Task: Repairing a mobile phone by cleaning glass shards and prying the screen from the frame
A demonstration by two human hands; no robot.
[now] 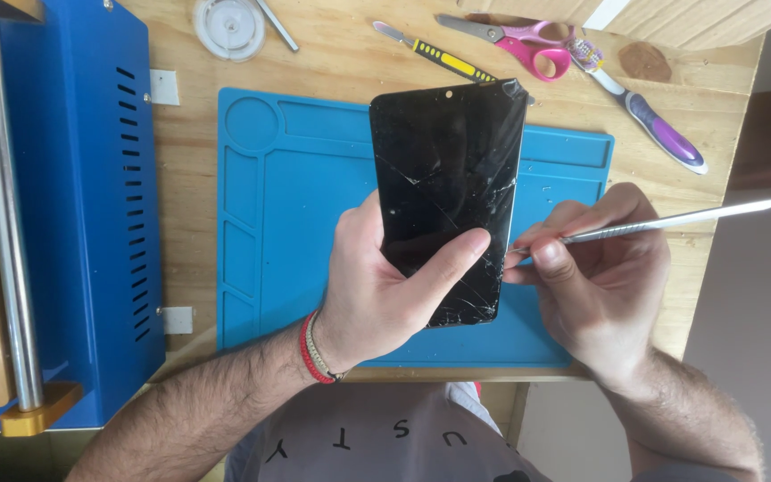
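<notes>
Black cracked phone [446,187] rests in left hand [377,295], thumb across glass.

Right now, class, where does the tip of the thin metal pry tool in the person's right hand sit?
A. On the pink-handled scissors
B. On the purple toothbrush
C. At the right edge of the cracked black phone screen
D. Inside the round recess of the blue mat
C: the thin metal pry tool in the right hand meets the right edge of the cracked black phone screen, which the left hand holds over the blue mat.
</notes>
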